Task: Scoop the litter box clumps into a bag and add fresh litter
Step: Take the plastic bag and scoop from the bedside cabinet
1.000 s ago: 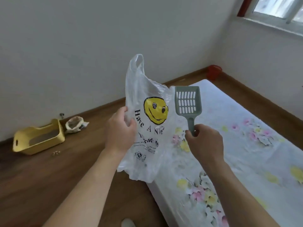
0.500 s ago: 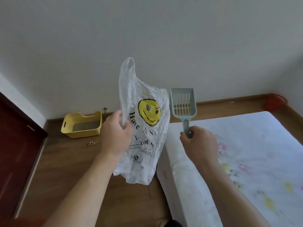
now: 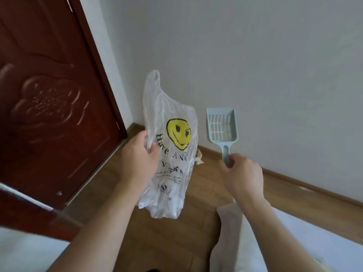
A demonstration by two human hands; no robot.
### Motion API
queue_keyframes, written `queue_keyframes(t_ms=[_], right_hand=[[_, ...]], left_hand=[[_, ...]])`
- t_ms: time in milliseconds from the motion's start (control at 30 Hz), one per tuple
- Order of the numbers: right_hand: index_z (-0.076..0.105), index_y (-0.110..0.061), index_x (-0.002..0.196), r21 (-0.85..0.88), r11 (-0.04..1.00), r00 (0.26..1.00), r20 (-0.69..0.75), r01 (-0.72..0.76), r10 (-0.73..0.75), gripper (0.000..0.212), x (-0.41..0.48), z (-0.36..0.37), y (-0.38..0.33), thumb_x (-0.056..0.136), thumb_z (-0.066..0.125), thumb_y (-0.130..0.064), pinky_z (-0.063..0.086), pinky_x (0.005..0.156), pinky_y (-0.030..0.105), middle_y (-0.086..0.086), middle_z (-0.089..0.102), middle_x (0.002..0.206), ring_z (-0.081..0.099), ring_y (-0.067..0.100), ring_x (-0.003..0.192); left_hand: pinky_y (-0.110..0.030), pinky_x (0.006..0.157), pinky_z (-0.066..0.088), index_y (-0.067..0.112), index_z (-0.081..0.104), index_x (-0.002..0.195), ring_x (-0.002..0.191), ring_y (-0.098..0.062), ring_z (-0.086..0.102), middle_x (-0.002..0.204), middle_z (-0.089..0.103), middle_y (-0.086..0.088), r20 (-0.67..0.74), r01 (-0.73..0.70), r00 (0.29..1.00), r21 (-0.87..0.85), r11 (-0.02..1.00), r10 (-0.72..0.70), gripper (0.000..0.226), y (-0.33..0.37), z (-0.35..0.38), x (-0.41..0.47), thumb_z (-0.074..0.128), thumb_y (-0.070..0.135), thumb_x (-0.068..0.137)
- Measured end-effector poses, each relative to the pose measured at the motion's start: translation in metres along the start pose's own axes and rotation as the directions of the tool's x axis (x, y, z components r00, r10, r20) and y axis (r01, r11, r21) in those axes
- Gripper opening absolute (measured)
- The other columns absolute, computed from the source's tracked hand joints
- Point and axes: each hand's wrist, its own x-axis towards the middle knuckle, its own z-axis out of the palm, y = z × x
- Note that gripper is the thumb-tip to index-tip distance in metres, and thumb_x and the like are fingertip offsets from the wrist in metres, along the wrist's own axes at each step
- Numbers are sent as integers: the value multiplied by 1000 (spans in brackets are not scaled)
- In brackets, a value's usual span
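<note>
Rising from the bottom edge, two bare forearms reach forward over the wood floor (image 3: 167, 242). A pale mattress corner (image 3: 227, 232) sits lower right, under the right forearm.

The left hand (image 3: 137, 158) grips the plastic bag (image 3: 170, 146) on its left side, with fingers and thumb curled into bunched film. The bag is clear and held up in the air. It hangs limp below the hand, and one handle loop sticks up above. A yellow smiley print and black "Have A N…" lettering face the camera.

The right hand (image 3: 243, 173) has its fingers curled round the low end of the scoop (image 3: 222, 126) handle. The scoop is pale blue-green and upright, slotted pan on top. It is just right of the bag, apart from it and level with the smiley.

A small pale thing (image 3: 198, 159) lies on the floor by the baseboard (image 3: 294, 179). It pokes out behind the bag's right edge, mostly hidden, so I cannot tell what it is.

Far left is a dark red-brown carved door (image 3: 49, 95). A plain grey-white wall (image 3: 255, 55) stands behind everything.
</note>
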Motion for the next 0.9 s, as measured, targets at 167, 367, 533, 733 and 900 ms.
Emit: queue_keyframes(t_ms=[167,367,533,733,900], right_hand=[[54,-21,61,65,991,988,91,117,-122,28,48,36,-40,87,58,-33,35,43,26,-5,54,53,49,12,46],[59,-20,67,63,986,975,150,156,-164,24,103,90,-95,86,59,-36,54,51,38,-6,58,58,56,16,51],[64,-22,74,64,989,977,159,136,-145,20,148,125,-125,85,58,-37,56,54,37,-7,62,64,58,14,56],[64,-21,78,48,991,976,174,124,-131,20,205,157,-149,87,57,-37,56,55,37,-8,62,67,59,12,58],[61,-22,72,58,992,977,174,111,-119,22,264,197,-171,86,56,-39,56,52,37,-8,60,63,58,13,54]], left_hand=[[-29,85,46,4,62,124,102,-27,65,111,71,-9,-84,95,993,78,992,-88,38,-32,-5,38,65,17,89],[-24,84,43,4,64,122,97,-25,66,106,72,-9,-128,116,986,70,991,-107,36,-72,2,103,67,12,87],[-38,95,49,1,61,126,107,-30,64,115,70,-13,-104,106,990,70,992,-99,40,-98,25,163,67,12,88],[-38,95,52,3,62,126,108,-28,65,116,70,-11,-68,105,993,99,990,-98,40,-127,53,229,66,15,88],[-30,92,46,4,61,128,109,-27,63,119,69,-11,-55,129,991,123,984,-123,42,-150,83,287,68,14,88]])
